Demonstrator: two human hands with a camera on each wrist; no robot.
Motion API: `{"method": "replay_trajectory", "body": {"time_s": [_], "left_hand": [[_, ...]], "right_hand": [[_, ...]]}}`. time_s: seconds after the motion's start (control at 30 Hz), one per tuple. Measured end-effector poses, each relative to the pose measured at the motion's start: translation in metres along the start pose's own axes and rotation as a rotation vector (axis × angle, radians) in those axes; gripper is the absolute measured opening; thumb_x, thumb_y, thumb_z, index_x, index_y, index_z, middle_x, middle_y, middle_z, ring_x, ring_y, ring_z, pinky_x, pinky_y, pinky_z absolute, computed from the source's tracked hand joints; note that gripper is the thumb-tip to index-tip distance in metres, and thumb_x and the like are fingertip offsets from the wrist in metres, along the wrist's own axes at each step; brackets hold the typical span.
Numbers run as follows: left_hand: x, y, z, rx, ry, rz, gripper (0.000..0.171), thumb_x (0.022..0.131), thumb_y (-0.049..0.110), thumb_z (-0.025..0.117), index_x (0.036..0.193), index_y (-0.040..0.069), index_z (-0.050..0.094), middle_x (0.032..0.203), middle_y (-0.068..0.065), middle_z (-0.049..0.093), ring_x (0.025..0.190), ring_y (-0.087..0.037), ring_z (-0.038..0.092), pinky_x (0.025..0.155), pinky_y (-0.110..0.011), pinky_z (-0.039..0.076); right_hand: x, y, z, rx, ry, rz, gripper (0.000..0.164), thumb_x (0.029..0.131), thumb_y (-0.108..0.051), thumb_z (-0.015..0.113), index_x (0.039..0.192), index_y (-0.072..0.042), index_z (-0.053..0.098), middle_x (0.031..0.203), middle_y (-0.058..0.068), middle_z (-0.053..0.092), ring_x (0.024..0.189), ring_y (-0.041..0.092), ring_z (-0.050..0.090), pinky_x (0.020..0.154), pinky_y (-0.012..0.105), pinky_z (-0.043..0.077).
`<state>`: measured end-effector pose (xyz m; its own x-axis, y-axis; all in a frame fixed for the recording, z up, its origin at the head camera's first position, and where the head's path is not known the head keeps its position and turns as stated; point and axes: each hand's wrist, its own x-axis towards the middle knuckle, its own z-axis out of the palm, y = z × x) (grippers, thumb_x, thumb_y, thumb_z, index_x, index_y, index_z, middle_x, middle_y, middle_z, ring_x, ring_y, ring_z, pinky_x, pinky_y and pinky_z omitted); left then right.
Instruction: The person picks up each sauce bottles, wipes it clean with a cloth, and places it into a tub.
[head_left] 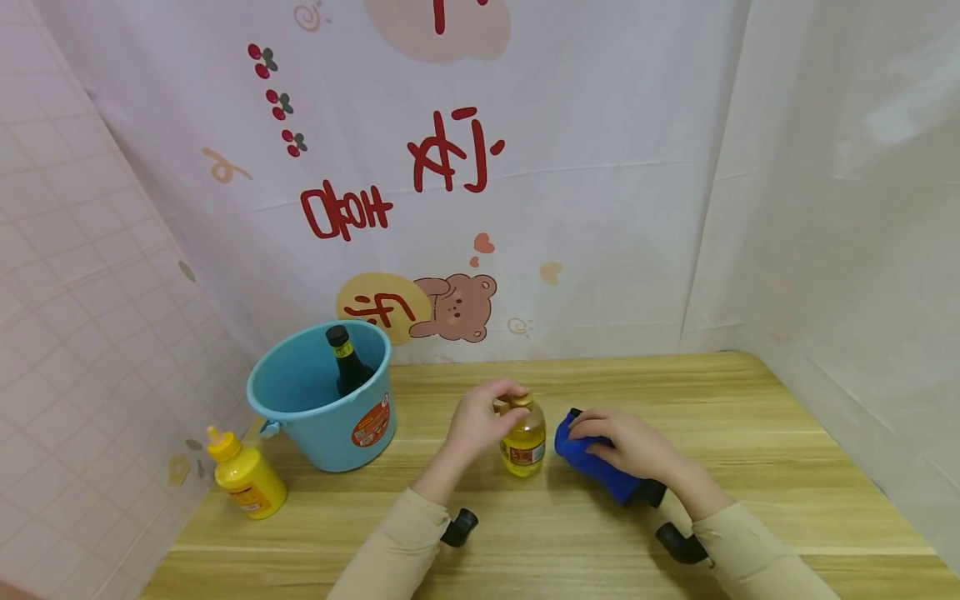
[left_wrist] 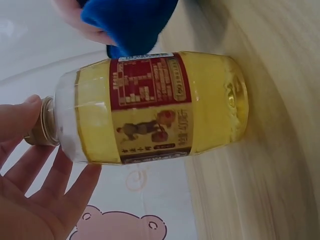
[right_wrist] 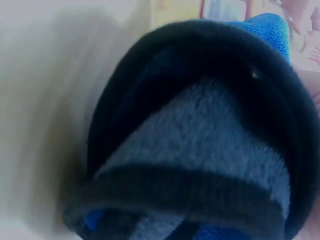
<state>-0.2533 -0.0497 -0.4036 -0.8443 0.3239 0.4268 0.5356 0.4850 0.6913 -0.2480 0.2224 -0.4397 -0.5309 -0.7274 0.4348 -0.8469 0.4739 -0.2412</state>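
Observation:
A bottle of yellow oil point(head_left: 523, 450) with a red-and-gold label stands upright on the wooden table. My left hand point(head_left: 480, 421) pinches its gold cap point(left_wrist: 42, 122) between thumb and fingers, the other fingers spread along the shoulder. To the right, my right hand point(head_left: 630, 442) grips a blue cloth point(head_left: 592, 462) with dark edging from above. In the left wrist view part of the cloth point(left_wrist: 131, 22) shows right by the bottle's label. The right wrist view is filled by the cloth's grey inner side point(right_wrist: 200, 130) and dark border, which hide most of the hand.
A light-blue bucket point(head_left: 330, 433) stands at the back left with a dark capped bottle point(head_left: 350, 367) leaning inside. Left of it is a yellow squeeze bottle point(head_left: 251, 483). A printed white curtain point(head_left: 600, 208) borders the wooden table point(head_left: 540, 550) behind and at the sides.

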Motion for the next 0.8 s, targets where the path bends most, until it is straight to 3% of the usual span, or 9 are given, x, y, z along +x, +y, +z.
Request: {"method": "replay_trajectory", "body": {"time_s": [0.3, 0.53, 0.67, 0.8], "left_hand": [[0.004, -0.003, -0.005, -0.025, -0.063, 0.001, 0.019, 0.091, 0.002, 0.071, 0.107, 0.013, 0.07, 0.104, 0.002, 0.071, 0.101, -0.017, 0.065, 0.088, -0.039, 0.054], [0.003, -0.005, -0.006, -0.083, -0.086, -0.01, 0.023, 0.094, 0.002, 0.067, 0.115, 0.011, 0.069, 0.119, -0.002, 0.068, 0.116, -0.023, 0.06, 0.097, -0.05, 0.048], [0.0, -0.007, -0.005, -0.094, -0.061, -0.013, 0.028, 0.094, 0.009, 0.07, 0.121, 0.012, 0.067, 0.125, -0.002, 0.065, 0.122, -0.024, 0.056, 0.098, -0.052, 0.047], [-0.003, -0.007, -0.005, -0.075, -0.001, -0.008, 0.029, 0.091, 0.012, 0.073, 0.12, 0.015, 0.07, 0.122, 0.0, 0.066, 0.117, -0.024, 0.059, 0.09, -0.048, 0.053]], "right_hand": [[0.012, -0.009, -0.014, 0.012, 0.155, -0.009, 0.041, 0.08, 0.009, 0.076, 0.112, -0.015, 0.07, 0.12, 0.006, 0.065, 0.106, 0.028, 0.065, 0.083, 0.044, 0.056], [0.029, -0.018, -0.018, -0.022, 0.227, -0.035, 0.039, 0.079, 0.008, 0.077, 0.112, -0.013, 0.071, 0.121, 0.008, 0.064, 0.11, 0.031, 0.062, 0.086, 0.049, 0.054], [0.038, -0.023, -0.022, -0.043, 0.241, -0.044, 0.037, 0.08, 0.007, 0.077, 0.111, -0.011, 0.071, 0.121, 0.01, 0.064, 0.111, 0.033, 0.061, 0.087, 0.05, 0.053], [0.047, -0.026, -0.024, -0.064, 0.236, -0.042, 0.035, 0.081, 0.006, 0.077, 0.11, -0.011, 0.072, 0.122, 0.011, 0.063, 0.111, 0.034, 0.061, 0.088, 0.05, 0.053]]}}
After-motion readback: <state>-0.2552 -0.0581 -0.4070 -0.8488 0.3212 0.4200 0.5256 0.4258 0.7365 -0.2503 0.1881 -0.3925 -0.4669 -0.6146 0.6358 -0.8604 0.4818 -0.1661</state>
